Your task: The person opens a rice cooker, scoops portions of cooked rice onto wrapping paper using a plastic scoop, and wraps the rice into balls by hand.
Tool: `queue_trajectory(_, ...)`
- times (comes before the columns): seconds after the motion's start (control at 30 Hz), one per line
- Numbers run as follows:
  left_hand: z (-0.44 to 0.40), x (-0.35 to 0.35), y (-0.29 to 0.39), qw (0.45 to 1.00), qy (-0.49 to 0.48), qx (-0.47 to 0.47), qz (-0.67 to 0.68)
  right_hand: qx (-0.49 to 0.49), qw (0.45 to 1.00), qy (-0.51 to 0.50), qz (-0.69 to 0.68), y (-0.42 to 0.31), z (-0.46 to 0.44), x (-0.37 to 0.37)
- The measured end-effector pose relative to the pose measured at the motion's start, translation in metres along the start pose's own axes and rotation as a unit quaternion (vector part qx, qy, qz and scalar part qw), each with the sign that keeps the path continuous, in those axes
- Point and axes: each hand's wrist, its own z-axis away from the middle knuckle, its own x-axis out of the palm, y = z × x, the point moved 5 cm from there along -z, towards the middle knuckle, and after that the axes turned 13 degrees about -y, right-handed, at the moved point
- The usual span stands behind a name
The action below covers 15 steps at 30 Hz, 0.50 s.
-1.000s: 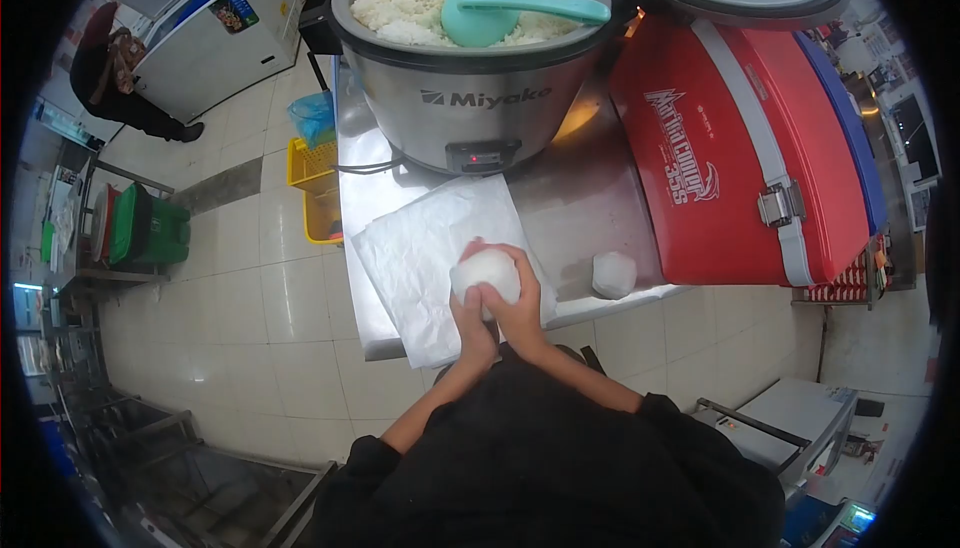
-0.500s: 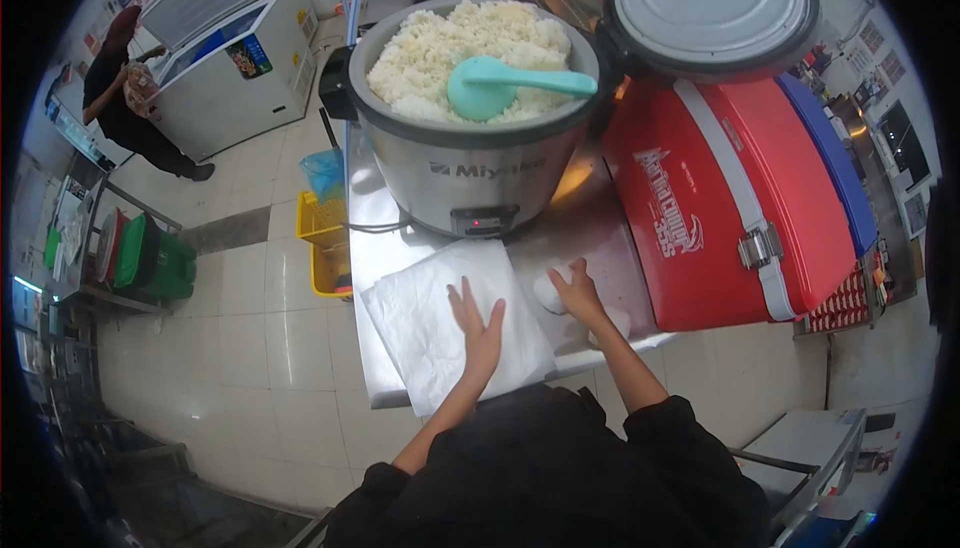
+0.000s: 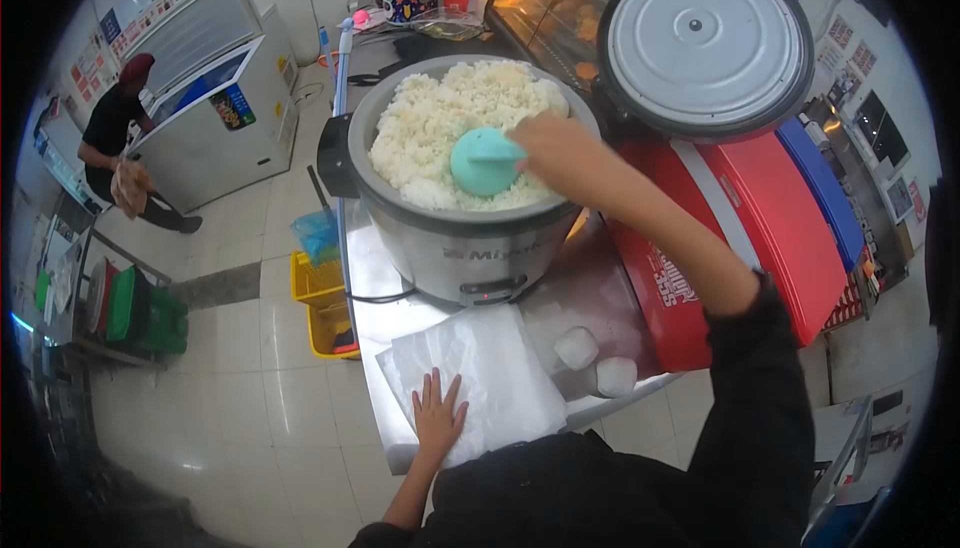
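A large rice cooker point(image 3: 455, 248) stands full of cooked white rice point(image 3: 440, 113). On the rice rests a turquoise rice scoop point(image 3: 487, 170); my right hand point(image 3: 555, 153) is closed around its handle, slightly blurred, hiding most of it. Below the cooker lies a stack of thin white wrapping sheets point(image 3: 500, 368). My left hand point(image 3: 437, 418) lies flat on the stack's left part, fingers spread. Right of the sheets, two small rounded white bundles point(image 3: 575, 348) sit on the metal table.
The cooker's hinged lid point(image 3: 705, 48) stands raised at the back right. A red cooler box point(image 3: 690, 258) borders the table on the right. Behind is a lit glass food display point(image 3: 560, 8). At the far left a person point(image 3: 120, 128) bends at an open chest freezer point(image 3: 225, 113).
My right hand has left the white bundles and moved up to the scoop handle. My left hand has settled flat on the sheets, lower left. The view has tilted upward.
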Motion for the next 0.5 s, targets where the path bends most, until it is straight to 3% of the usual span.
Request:
queue_trajectory(0.03,-0.001,-0.002,-0.001,1.000,0.002,0.005,0.011,0.031,0.993,-0.115,0.019,0.006,-0.020,0.023)
queue_trajectory(0.1,-0.007,-0.007,-0.008,0.999,0.000,0.009,0.038,0.046,0.988,-0.144,0.017,0.007,-0.039,0.032)
queue_trajectory(0.13,-0.010,-0.012,-0.016,0.988,0.047,0.018,0.144,0.055,0.982,-0.178,0.007,0.009,-0.045,0.036)
queue_trajectory(0.17,-0.013,-0.015,-0.025,0.963,0.091,0.023,0.251,0.058,0.981,-0.183,0.013,0.014,-0.049,0.036)
queue_trajectory(0.23,-0.034,-0.068,-0.029,0.937,0.140,0.023,0.320,0.079,0.985,-0.146,-0.044,0.026,-0.055,0.019)
queue_trajectory(0.3,-0.064,-0.131,-0.042,0.935,0.211,0.032,0.282,0.169,0.979,-0.111,0.028,0.038,-0.057,-0.041)
queue_trajectory(0.33,-0.080,-0.164,-0.049,0.906,0.269,0.059,0.321,0.172,0.980,-0.088,0.045,0.062,-0.059,-0.054)
queue_trajectory(0.37,-0.095,-0.202,-0.054,0.914,0.336,0.098,0.204,0.118,0.987,-0.080,0.068,0.068,-0.053,-0.073)
queue_trajectory(0.4,-0.113,-0.243,-0.054,0.880,0.350,0.118,0.299,0.148,0.972,-0.162,0.089,0.098,-0.052,-0.068)
queue_trajectory(0.43,-0.131,-0.280,-0.054,0.861,0.386,0.157,0.291,0.154,0.970,-0.165,0.094,0.098,-0.048,-0.071)
queue_trajectory(0.5,-0.170,-0.342,-0.052,0.839,0.390,0.183,0.332,0.223,0.913,-0.316,0.132,0.093,-0.031,-0.062)
